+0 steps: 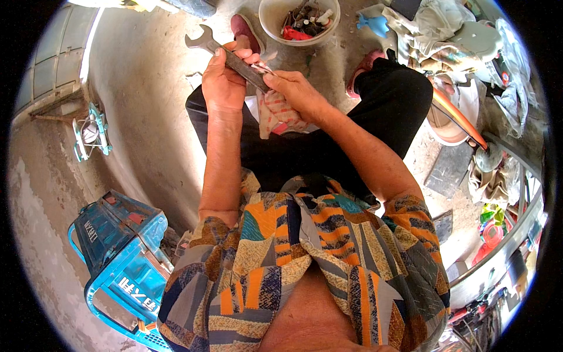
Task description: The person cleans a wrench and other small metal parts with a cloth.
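A large, dark open-end wrench (243, 69) lies slantwise across my hands, its bare jaw pointing up and to the left. My left hand (223, 86) grips it just below the jaw, thumb on top and fingers curled beneath. With my right hand (298, 93) I pinch a pale cloth with red checks (278, 113) against the lower end of the handle. Most of the cloth hangs below my right fingers, over my lap, and a bit of it shows along the wrench's far side. The handle's very tip is hidden by the cloth and my fingers.
A white bucket (266, 27) of jumbled tools and parts stands beyond my feet. To the left is a blue plastic crate-like stool (132, 281), with a small folding frame (92, 132) farther off. Cloths (440, 26), a pale basin (453, 138) and an orange-handled tool (459, 115) crowd the right.
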The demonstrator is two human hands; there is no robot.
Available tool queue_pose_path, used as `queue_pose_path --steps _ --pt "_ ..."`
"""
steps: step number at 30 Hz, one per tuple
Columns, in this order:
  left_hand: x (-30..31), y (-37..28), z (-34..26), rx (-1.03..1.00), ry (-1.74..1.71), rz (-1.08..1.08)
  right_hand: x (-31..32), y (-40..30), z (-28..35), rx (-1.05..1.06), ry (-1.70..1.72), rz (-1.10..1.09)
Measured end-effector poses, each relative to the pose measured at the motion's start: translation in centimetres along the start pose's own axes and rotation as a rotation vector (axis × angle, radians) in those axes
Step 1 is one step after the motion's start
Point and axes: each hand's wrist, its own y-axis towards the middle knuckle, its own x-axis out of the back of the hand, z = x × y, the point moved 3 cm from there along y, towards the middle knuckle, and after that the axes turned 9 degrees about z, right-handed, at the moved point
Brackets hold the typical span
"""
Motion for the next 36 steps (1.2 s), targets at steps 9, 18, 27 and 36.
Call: queue_pose_path --steps 9,18,27,36 --pt "-1.7 -0.8 -1.3 -0.285 -0.015 -0.151 0.9 0.2 -0.1 0.041 0.705 -0.381" --pt "-2.2 -0.6 -1.0 -0.292 -0.025 -0.088 0.8 -0.5 0.6 0.056 0.451 -0.309" --pt "-2.6 -1.7 3.8 0.008 0.002 -0.058 1.0 -0.5 -0.4 0.102 0.158 -0.261" --pt "1.1 -0.5 2.7 0.353 0.087 -0.046 -0.1 -0.3 -0.4 0.049 -0.179 -0.063"
